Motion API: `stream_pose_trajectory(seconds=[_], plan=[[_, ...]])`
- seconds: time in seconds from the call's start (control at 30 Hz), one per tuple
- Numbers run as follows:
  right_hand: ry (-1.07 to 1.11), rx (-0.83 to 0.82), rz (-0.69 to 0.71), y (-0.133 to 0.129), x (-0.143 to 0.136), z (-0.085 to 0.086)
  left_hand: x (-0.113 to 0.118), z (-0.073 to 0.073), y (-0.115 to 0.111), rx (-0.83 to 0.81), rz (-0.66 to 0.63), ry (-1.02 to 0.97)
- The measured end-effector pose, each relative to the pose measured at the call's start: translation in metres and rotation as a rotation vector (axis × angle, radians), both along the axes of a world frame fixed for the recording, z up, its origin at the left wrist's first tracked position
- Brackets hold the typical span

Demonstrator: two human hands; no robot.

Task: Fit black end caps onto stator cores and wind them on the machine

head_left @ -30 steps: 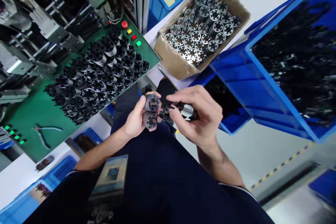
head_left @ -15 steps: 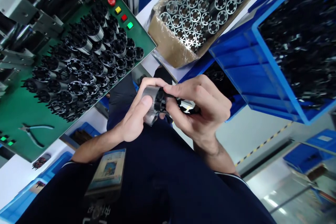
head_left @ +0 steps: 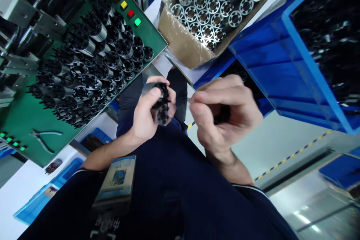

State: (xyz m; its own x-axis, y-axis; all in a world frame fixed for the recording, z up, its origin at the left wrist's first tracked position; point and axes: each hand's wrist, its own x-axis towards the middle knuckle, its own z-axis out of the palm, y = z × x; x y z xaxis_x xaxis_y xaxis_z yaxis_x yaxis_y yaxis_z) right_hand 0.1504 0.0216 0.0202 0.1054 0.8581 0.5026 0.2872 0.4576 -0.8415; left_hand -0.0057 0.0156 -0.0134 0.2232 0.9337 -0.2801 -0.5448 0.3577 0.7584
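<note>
In front of my body, my left hand (head_left: 147, 110) is wrapped round metal stator cores; one (head_left: 162, 92) has a black plastic end piece and a second dark end (head_left: 162, 114) shows below it. My right hand (head_left: 227, 110) is apart from them, to the right, thumb and forefinger pinched together. Small black plastic parts (head_left: 222, 114) show inside its curled palm; whether the fingertips grip anything I cannot make out. Left of my hands, many similar stator cores with black ends (head_left: 91, 81) stand packed on the green machine table (head_left: 17, 120).
A cardboard box (head_left: 180, 50) of bare metal cores lies beyond my hands. At right, a tilted blue bin (head_left: 298, 71) holds black parts. Pliers (head_left: 45, 138) and lit push buttons (head_left: 131, 13) are on the green table. A wound core (head_left: 53, 166) lies on the white surface.
My right hand has drawn away to the right from the cores. My left hand has turned them so their black ends face up more.
</note>
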Motion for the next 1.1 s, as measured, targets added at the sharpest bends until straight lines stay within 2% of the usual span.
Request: stream_pose_trajectory(seconds=[0.07, 0.13, 0.27, 0.33, 0.4, 0.5, 0.6, 0.73, 0.8, 0.9, 1.03, 1.1], plan=[[0.118, 0.097, -0.045, -0.002, -0.013, -0.008, 0.012, 0.012, 0.006, -0.216, 0.090, -0.055], [0.103, 0.153, -0.041, -0.005, -0.025, -0.022, 0.021, 0.025, 0.012, -0.320, 0.129, -0.089], [-0.055, 0.139, -0.047, -0.016, -0.029, -0.046, 0.025, 0.047, 0.024, -0.392, 0.216, -0.180], [-0.175, 0.110, 0.018, -0.021, -0.017, -0.048, 0.024, 0.054, 0.029, -0.392, 0.271, -0.187], [-0.306, 0.096, 0.083, -0.024, -0.002, -0.042, 0.021, 0.057, 0.031, -0.376, 0.278, -0.175], [-0.409, 0.081, 0.165, -0.026, 0.019, -0.024, 0.020, 0.054, 0.030, -0.344, 0.245, -0.168], [-0.357, -0.010, 0.238, -0.027, 0.035, -0.005, 0.019, 0.039, 0.024, -0.240, 0.164, -0.126], [-0.181, -0.096, 0.147, -0.029, 0.039, 0.006, 0.021, 0.017, 0.014, -0.087, 0.107, 0.000], [-0.149, -0.093, 0.095, -0.029, 0.031, 0.002, 0.024, 0.014, 0.010, -0.085, 0.105, 0.035], [-0.042, -0.072, 0.073, -0.028, 0.012, -0.017, 0.025, 0.022, 0.008, -0.153, 0.100, 0.048], [0.048, 0.096, -0.007, -0.025, -0.006, -0.045, 0.019, 0.036, 0.011, -0.226, 0.088, -0.011], [0.015, 0.166, -0.002, -0.024, -0.003, -0.050, 0.017, 0.040, 0.012, -0.223, 0.088, -0.016]])
